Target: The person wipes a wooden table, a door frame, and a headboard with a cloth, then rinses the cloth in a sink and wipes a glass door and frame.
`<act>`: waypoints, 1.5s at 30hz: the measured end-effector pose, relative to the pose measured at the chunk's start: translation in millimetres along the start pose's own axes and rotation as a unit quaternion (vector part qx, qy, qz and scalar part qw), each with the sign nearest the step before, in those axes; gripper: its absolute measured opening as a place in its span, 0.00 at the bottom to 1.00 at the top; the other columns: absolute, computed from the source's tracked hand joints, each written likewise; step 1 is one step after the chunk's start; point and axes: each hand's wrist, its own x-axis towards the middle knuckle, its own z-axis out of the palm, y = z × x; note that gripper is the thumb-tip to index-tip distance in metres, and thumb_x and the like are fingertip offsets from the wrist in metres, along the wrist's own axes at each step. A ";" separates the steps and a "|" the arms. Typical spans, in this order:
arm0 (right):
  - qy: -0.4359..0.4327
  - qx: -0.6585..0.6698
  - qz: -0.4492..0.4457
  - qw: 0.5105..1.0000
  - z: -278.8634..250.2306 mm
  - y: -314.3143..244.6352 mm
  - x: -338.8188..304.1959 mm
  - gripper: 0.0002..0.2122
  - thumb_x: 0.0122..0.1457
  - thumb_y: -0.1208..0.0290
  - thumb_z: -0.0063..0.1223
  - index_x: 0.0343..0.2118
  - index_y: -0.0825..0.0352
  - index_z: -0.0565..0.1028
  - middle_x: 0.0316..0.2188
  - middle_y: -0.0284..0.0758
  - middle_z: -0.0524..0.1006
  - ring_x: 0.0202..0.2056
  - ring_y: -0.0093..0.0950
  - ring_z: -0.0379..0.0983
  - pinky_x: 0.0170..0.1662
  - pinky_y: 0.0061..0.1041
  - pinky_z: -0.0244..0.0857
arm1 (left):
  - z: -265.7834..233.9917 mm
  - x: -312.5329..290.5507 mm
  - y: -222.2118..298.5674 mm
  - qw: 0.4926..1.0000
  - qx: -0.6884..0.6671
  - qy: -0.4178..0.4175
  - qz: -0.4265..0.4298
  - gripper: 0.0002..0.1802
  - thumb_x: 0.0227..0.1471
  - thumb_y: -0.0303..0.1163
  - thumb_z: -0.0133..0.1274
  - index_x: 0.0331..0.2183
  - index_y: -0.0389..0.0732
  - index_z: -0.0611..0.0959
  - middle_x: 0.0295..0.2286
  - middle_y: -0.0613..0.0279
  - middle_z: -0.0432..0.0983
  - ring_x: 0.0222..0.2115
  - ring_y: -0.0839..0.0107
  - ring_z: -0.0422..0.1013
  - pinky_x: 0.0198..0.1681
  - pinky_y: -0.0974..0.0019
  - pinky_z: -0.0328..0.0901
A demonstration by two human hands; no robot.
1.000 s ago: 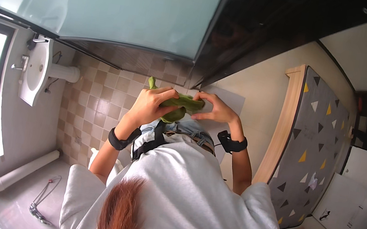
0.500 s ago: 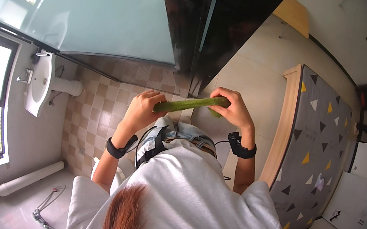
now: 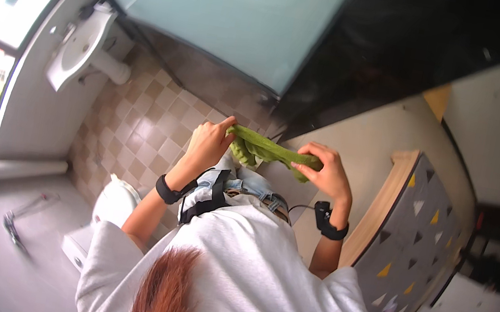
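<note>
A green cloth (image 3: 268, 148) is stretched between my two hands, in front of my waist. Its upper edge runs as a narrow, rolled strip, and loose folds hang below it. My left hand (image 3: 207, 145) pinches the left end. Around the right end my right hand (image 3: 330, 173) is closed, with the thumb toward the middle of the cloth. The left end sits higher in the picture than the right one. Each of my wrists wears a black strap.
Ahead stands a frosted glass panel (image 3: 221, 12) with a dark frame. A white washbasin (image 3: 78, 54) is at the left, a toilet (image 3: 115, 200) beside my left arm. To my right is a wooden bed frame (image 3: 373, 210) with a grey patterned mattress (image 3: 409, 249).
The view has turned, so the room appears rotated clockwise. The cloth's left end has risen and its right end dropped; more folds now hang beneath the strip. Both hands keep hold.
</note>
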 end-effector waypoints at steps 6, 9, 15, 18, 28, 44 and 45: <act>0.083 -0.177 -0.106 0.975 32.9 36.6 33.7 0.07 0.38 0.74 0.65 0.24 0.64 0.79 0.18 0.32 0.63 0.26 0.29 0.63 0.34 0.25 0.58 | 51.6 7.4 -46.5 0.971 -0.200 0.083 -0.103 0.13 0.49 0.29 0.48 0.38 0.41 0.67 0.16 0.50 0.72 0.22 0.48 0.71 0.26 0.52 0.64; 0.090 -0.164 -0.039 0.982 55.4 41.8 46.9 0.08 0.40 0.74 0.64 0.27 0.64 0.80 0.16 0.32 0.62 0.22 0.28 0.62 0.30 0.24 0.59 | 47.7 5.9 -50.9 0.962 -0.191 0.140 -0.134 0.12 0.50 0.29 0.48 0.38 0.40 0.67 0.21 0.50 0.74 0.26 0.48 0.71 0.29 0.54 0.64; 0.032 -0.017 0.015 0.999 115.7 36.1 115.9 0.07 0.52 0.75 0.57 0.34 0.68 0.78 0.10 0.37 0.70 0.12 0.21 0.67 0.19 0.20 0.59 | 38.7 35.0 -96.2 0.871 -0.222 0.418 -0.128 0.22 0.44 0.14 0.42 0.44 0.39 0.68 0.37 0.48 0.71 0.39 0.48 0.70 0.42 0.56 0.64; -0.093 0.150 0.057 0.983 142.4 31.5 142.0 0.10 0.58 0.74 0.49 0.41 0.72 0.74 0.12 0.33 0.74 0.14 0.17 0.69 0.18 0.17 0.63 | 38.6 59.2 -120.8 0.833 -0.287 0.463 -0.100 0.29 0.44 0.13 0.39 0.51 0.38 0.63 0.46 0.46 0.65 0.47 0.49 0.64 0.50 0.59 0.59; 0.111 0.250 0.145 0.951 233.7 5.9 258.4 0.13 0.61 0.71 0.48 0.44 0.74 0.74 0.07 0.25 0.63 0.08 0.11 0.53 0.12 0.14 0.45 | 34.9 228.0 -233.2 0.743 -0.356 0.564 -0.060 0.35 0.58 0.37 0.37 0.61 0.37 0.44 0.62 0.49 0.32 0.61 0.51 0.40 0.61 0.55 0.37; 0.078 0.199 0.196 0.957 295.3 62.0 284.6 0.13 0.61 0.74 0.45 0.47 0.74 0.72 0.11 0.27 0.65 0.10 0.13 0.57 0.13 0.15 0.50 | 129.1 260.3 -296.9 0.539 -0.511 0.639 -0.201 0.31 0.58 0.40 0.40 0.60 0.39 0.56 0.37 0.66 0.62 0.30 0.78 0.58 0.39 0.78 0.58; 0.095 0.196 0.163 0.962 288.8 56.4 282.0 0.13 0.61 0.75 0.45 0.47 0.74 0.71 0.12 0.29 0.67 0.10 0.14 0.59 0.14 0.16 0.51 | 101.1 271.2 -289.6 0.467 -0.633 0.538 -0.304 0.32 0.56 0.41 0.41 0.60 0.40 0.57 0.41 0.62 0.65 0.33 0.72 0.63 0.39 0.73 0.61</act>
